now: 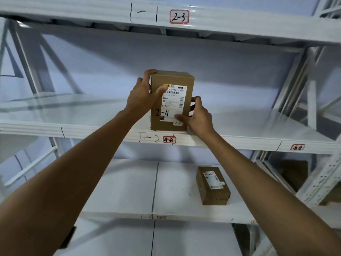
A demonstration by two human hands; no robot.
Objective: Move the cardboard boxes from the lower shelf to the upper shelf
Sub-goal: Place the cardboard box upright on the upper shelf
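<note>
Cardboard box, label partly hidden by thumbs

I see both hands on a tall cardboard box that stands upright at the front edge of the upper shelf. The left hand grips its left side, fingers curled over the top corner and thumb across the white shipping label. The right hand holds the lower right side, thumb on the label's bottom edge. "2-4" is written by hand on the label. On the lower shelf a smaller cardboard box lies flat, well apart from the hands. I read "1-2" on the upper shelf's edge, just below the tall box.
</note>
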